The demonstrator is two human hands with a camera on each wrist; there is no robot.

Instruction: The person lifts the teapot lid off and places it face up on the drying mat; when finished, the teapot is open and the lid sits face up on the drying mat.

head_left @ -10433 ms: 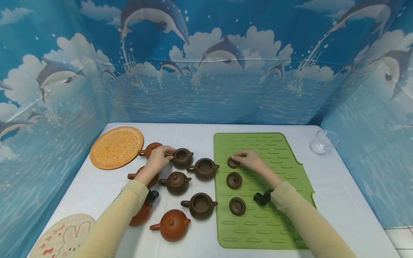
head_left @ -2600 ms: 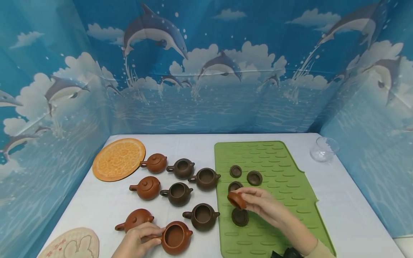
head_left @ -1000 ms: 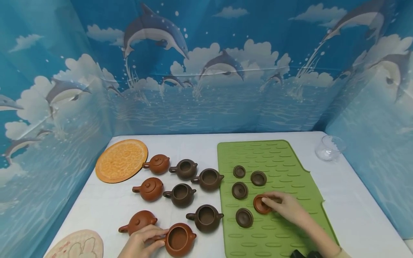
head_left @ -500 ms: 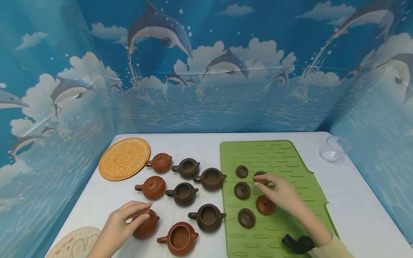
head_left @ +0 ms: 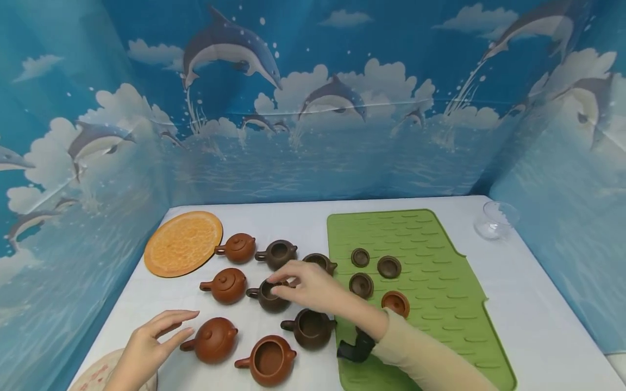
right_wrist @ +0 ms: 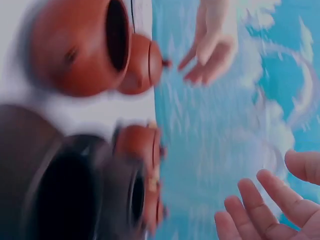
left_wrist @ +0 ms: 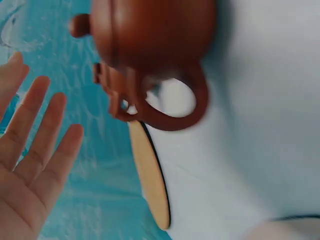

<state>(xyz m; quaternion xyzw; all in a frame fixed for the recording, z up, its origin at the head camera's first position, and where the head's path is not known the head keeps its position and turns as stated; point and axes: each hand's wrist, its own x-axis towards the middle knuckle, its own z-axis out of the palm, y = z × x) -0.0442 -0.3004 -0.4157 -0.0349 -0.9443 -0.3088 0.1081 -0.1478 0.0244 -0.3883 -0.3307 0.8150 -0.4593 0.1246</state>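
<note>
Right hand (head_left: 309, 285) shifted from mat (head_left: 406, 228) to brown teapots (head_left: 309, 340) (four, some part-hidden); left hand (head_left: 150, 339) near red teapots (head_left: 215, 347) (four), table's (head_left: 548, 320) left edge. Both spread wide. Four lids (head_left: 389, 266) visible on mat.

No words, brands or numbers are showing legibly in any view. At eight o'clock in the head view, small red marks (head_left: 99, 372) are running across the pale round mat (head_left: 84, 383), but they are appearing too faint and too small to tell whether they are forming letters. At twelve o'clock, the backdrop curtain (head_left: 313, 146) is carrying printed dolphins and clouds, with no lettering to be read. At four o'clock, the green mat (head_left: 440, 326) is displaying only short dashes. At seven o'clock, the teapots (head_left: 213, 347) are presenting no readable stamp.
</note>
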